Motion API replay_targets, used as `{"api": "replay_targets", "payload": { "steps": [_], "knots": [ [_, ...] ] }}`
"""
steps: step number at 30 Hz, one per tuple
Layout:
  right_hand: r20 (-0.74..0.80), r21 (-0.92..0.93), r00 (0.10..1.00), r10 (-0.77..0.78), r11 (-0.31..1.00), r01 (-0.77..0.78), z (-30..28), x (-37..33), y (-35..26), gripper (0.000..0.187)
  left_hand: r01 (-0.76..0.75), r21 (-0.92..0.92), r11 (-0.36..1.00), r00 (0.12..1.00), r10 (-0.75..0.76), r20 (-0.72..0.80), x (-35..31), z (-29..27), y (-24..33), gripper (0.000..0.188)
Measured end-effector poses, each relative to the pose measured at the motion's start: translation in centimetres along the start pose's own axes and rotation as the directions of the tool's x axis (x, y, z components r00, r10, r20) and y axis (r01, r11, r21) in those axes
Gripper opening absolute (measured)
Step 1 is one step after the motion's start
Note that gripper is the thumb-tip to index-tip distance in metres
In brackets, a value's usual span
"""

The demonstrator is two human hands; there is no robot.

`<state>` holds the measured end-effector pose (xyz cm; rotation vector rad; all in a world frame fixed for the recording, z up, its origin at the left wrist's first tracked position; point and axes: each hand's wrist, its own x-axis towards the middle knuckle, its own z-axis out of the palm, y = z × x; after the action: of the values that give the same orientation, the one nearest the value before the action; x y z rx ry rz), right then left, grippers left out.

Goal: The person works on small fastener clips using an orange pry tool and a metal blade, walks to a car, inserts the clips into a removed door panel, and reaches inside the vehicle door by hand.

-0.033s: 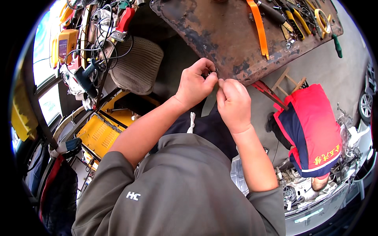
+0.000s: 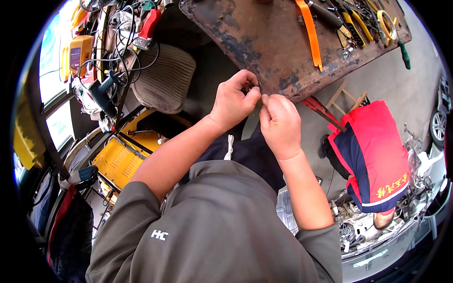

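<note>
At the near edge of a worn brown metal table (image 2: 264, 42), my two hands are raised close together. My left hand (image 2: 236, 100) is closed, thumb against curled fingers, with a bit of something small and dark showing inside the curl. Just to its right, my right hand (image 2: 282, 123) is closed too, its thumb and fingertips pinched together. What the right fingers pinch, if anything, is too small and covered to make out. The fingertips of both hands nearly meet beside the table's corner.
On the table lie an orange strip pry tool (image 2: 311, 40), yellow-handled pliers (image 2: 355, 28), a tape roll (image 2: 387, 26) and a green-handled screwdriver (image 2: 404, 54). A mesh chair (image 2: 165, 78) stands left, by a cable-strewn shelf. To the right a co-worker in red (image 2: 370, 151) bends over an open engine bay.
</note>
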<state>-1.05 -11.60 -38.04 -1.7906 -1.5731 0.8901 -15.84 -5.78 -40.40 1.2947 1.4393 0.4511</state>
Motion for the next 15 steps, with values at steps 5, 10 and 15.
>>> {"api": "replay_targets", "payload": {
  "steps": [5, 10, 15],
  "knots": [
    [0.044, 0.004, 0.999, -0.001, 1.0, 0.001, -0.4, 0.7, 0.0, 0.011, -0.019, -0.021, 1.0, 1.0, 0.02, 0.024, 0.4, -0.2, 0.3, 0.011],
    [0.028, 0.007, 0.999, 0.019, 1.0, -0.02, 0.0, 1.0, 0.4, 0.013, 0.005, -0.011, 1.0, 0.999, -0.004, 0.049, 0.6, -0.4, 0.1, 0.011],
    [0.077, 0.002, 0.996, 0.052, 0.999, -0.052, -0.1, 1.6, 0.5, 0.013, 0.023, -0.016, 1.0, 0.998, -0.022, 0.066, 0.9, -0.6, -0.1, 0.011]
  ]
}}
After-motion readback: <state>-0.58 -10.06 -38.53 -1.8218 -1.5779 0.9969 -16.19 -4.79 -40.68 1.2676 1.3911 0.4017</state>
